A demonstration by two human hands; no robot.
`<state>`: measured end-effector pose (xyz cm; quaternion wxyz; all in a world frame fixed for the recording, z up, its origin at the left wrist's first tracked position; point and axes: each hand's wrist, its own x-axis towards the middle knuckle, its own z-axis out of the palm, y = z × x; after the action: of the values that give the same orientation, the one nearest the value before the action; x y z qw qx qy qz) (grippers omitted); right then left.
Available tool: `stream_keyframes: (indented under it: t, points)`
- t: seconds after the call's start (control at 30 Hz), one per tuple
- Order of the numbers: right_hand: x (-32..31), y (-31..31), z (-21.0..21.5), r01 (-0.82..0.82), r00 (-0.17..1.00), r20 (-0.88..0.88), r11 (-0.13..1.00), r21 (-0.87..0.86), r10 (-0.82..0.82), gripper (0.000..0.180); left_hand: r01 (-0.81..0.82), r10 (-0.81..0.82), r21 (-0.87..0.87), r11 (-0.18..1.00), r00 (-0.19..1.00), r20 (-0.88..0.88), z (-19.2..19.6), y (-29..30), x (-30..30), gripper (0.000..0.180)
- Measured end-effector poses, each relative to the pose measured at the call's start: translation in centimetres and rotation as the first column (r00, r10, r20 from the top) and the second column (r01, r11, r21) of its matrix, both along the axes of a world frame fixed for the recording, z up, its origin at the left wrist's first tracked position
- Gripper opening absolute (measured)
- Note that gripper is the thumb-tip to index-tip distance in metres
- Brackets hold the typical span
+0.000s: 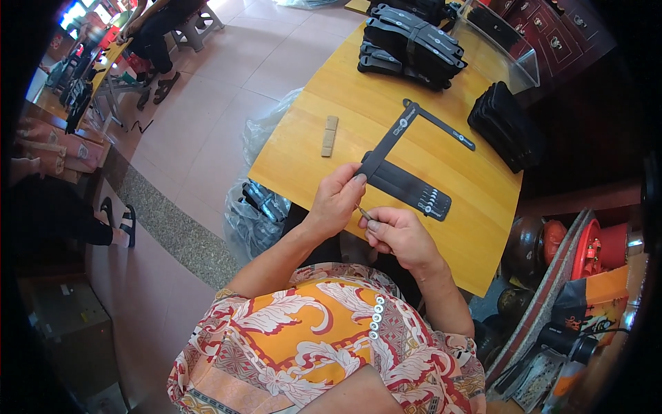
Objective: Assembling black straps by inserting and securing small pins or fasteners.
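Observation:
My left hand [338, 199] is closed, thumb and fingers pinching the near end of a flat black strap [387, 147] with pale printing. From there the strap runs away over the table and bends right at its far end. Beside it lies a wider black strip [407, 186] with a row of white marks; whether the two are joined I cannot tell. My right hand [400, 236] is closed around a thin, brass-coloured pointed tool [365, 214], its tip close to my left fingertips. A short tan segmented strip [329, 136] lies to the left on the tabletop.
The yellow wooden table [310, 103] has a curved edge. A bundled stack of black straps [412, 45] and another black pile [503, 127] stand on it. Clear plastic bags [252, 224] hang by its left side. People sit at the far left. Pots and red items crowd the right.

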<state>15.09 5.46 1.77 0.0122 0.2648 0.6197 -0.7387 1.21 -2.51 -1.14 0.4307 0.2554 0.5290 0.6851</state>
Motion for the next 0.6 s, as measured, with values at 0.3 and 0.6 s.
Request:
stream_keyframes:
  t: [0.3, 0.6]
  points:
    - [0.0, 0.0, 0.2, 0.048, 0.987, -0.077, 0.194, 0.98, 0.144, 0.015, 0.128, -0.11, -0.055, 0.99, 0.962, 0.251, -0.8, -0.3, -1.2, 0.01]
    - [-0.4, 0.1, 0.7, 0.001, 0.985, -0.04, 0.226, 0.974, 0.169, 0.015, 0.393, -0.355, 0.052, 0.918, 0.759, 0.546, -0.3, 0.8, -2.8, 0.021]
